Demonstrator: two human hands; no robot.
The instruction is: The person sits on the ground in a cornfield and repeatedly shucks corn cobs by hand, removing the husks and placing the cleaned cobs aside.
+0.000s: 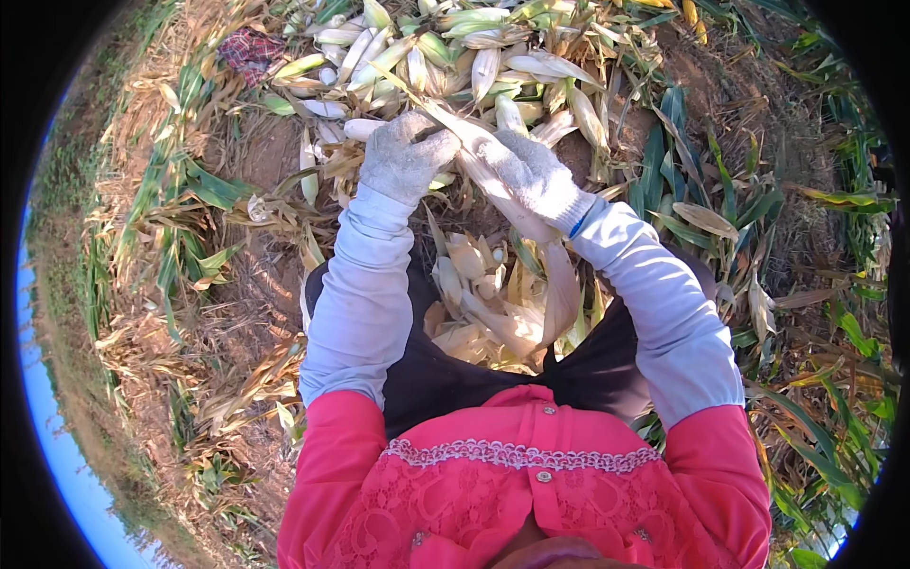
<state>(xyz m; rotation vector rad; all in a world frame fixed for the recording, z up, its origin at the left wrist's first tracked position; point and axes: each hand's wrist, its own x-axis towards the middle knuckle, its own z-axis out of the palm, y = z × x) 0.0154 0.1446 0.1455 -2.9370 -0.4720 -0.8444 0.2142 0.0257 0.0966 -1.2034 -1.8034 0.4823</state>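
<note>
Both my hands wear pale knit work gloves and meet over a long, dry corn husk. My left hand pinches the husk near its upper part, fingertips close to my right hand. My right hand is closed around its middle, with the lower part hanging toward my lap. Whether an ear is inside the husk is hidden. A smooth pale end of an ear shows beside my left hand; I cannot tell if that hand holds it. Between my legs lies a heap of loose husks.
Ahead lies a pile of corn ears in husks. A red checked cloth is at its left. Cut stalks with green leaves lie to the right, and dry leaves cover soil at left. Yellow ears show at the far right.
</note>
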